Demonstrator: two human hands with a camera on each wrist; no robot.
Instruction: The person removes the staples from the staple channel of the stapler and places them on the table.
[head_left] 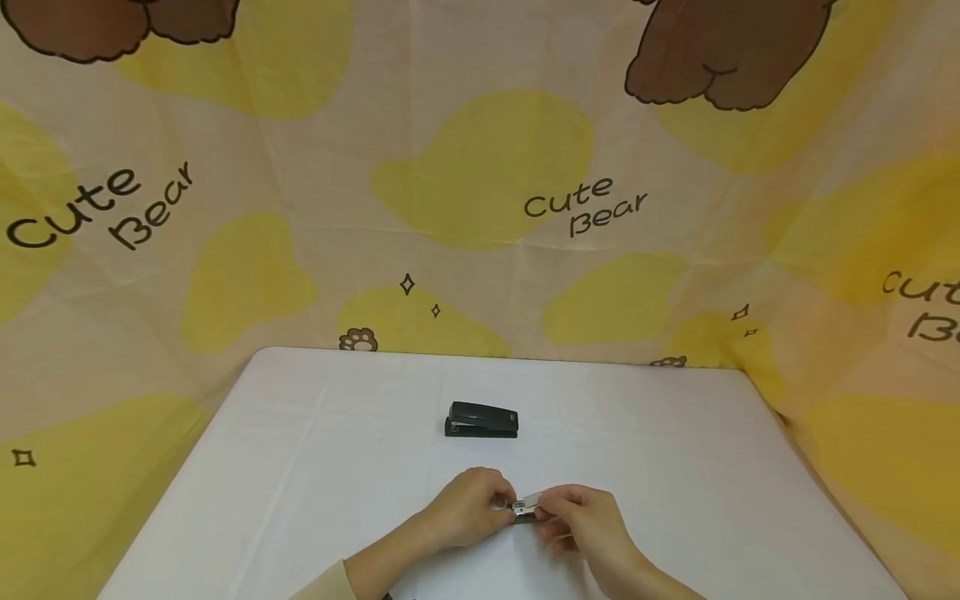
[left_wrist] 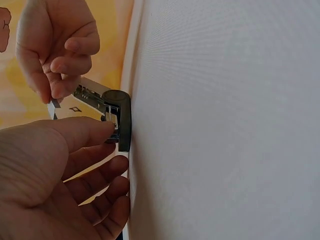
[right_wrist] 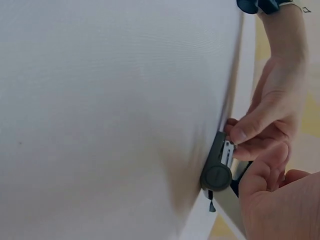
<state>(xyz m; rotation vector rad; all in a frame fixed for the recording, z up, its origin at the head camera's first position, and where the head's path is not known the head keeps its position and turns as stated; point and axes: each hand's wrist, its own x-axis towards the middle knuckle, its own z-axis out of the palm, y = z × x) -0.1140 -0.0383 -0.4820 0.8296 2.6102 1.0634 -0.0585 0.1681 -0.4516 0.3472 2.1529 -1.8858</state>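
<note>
A small dark stapler (left_wrist: 125, 120) stands on the table with its top swung up, showing the metal channel inside. My left hand (head_left: 472, 507) pinches the stapler's end between thumb and forefinger, the other fingers loosely bent beside it. Over the raised top is my right hand (head_left: 596, 525); in the left wrist view its thumb and forefinger pinch a short silvery strip of staples (left_wrist: 54, 106). From the right wrist view, the small stapler's round hinge end (right_wrist: 217, 176) faces the camera, and the right hand (right_wrist: 272, 192) hides part of the top.
A larger black stapler (head_left: 482, 420) lies closed behind the hands on the white table (head_left: 337, 450). A cloth printed with bears and yellow patches (head_left: 480, 167) hangs behind the table and along its sides.
</note>
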